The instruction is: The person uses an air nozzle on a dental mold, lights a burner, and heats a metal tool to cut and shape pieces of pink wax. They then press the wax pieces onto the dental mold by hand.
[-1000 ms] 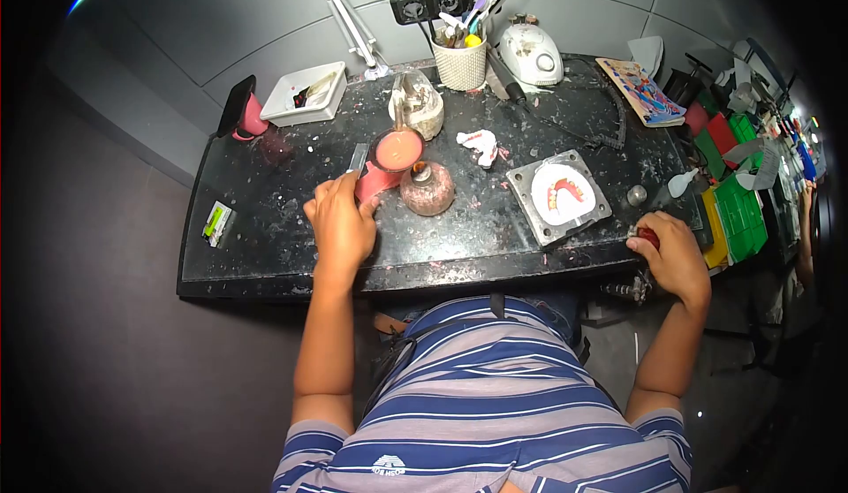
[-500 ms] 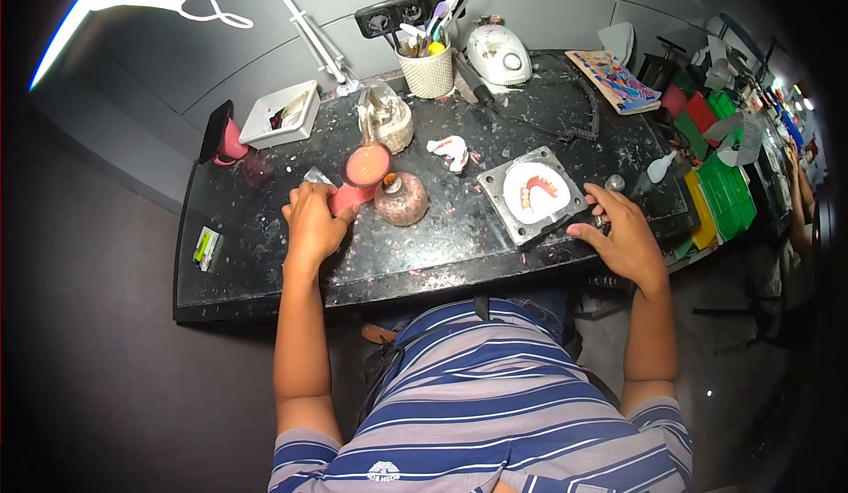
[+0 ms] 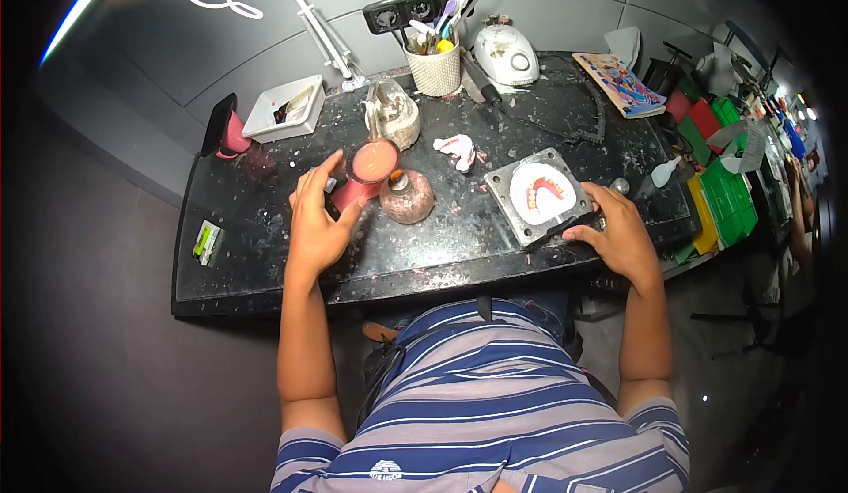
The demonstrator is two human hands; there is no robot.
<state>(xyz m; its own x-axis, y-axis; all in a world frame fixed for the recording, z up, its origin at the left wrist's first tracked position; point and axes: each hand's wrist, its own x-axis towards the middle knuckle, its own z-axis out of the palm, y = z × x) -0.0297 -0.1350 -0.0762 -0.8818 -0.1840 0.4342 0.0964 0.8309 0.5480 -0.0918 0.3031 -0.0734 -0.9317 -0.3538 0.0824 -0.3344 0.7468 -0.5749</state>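
My left hand (image 3: 318,223) is raised over the bench with thumb and fingers apart. It is right beside a pink wax sheet (image 3: 352,194), whose near end lies between thumb and fingers in this view. Behind the sheet is a round dish of pink wax (image 3: 375,161), next to a squat glass spirit burner (image 3: 407,200). My right hand (image 3: 621,235) curls round the right corner of a square metal denture flask (image 3: 533,233), thumb at the front edge. White plaster (image 3: 530,184) fills the flask, with a red wax arch and teeth (image 3: 549,196) set in it.
A white plaster piece with red wax (image 3: 457,150) lies mid-bench. Behind stand a plaster-caked jar (image 3: 395,120), a tool cup (image 3: 434,71), a white micromotor unit (image 3: 507,56) and a white tray (image 3: 284,111). A small green-white box (image 3: 207,242) lies left; a booklet (image 3: 620,85) is back right.
My left hand has lifted and spread its fingers, coming away from the pink wax sheet. My right hand has moved slightly left, closer onto the flask's corner. The view has shifted a little.
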